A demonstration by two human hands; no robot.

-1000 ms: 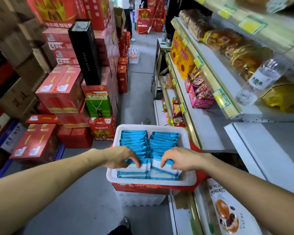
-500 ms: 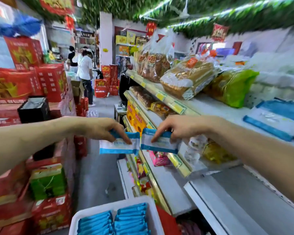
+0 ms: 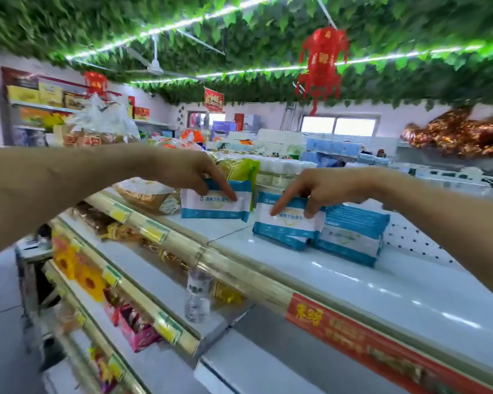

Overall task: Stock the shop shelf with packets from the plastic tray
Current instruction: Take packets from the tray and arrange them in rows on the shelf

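My left hand [image 3: 192, 172] grips a blue-and-white packet [image 3: 211, 207] by its top edge, held upright just above the white top shelf [image 3: 353, 282]. My right hand [image 3: 316, 189] holds a second packet [image 3: 289, 226] the same way, its lower edge at the shelf surface. This packet sits right beside a stack of like packets [image 3: 353, 234] lying on the shelf to its right. The plastic tray is out of view.
Bagged bread [image 3: 148, 194] and a green bag [image 3: 239, 170] lie left of and behind the packets. Lower shelves hold a water bottle [image 3: 197, 294], pink snack boxes [image 3: 134, 325] and yellow packs. A red label strip [image 3: 353, 336] runs along the shelf's front edge.
Both hands lifted a packet each from the tray and carried them up to the top shelf. My view swung upward, so the tray dropped out of sight.
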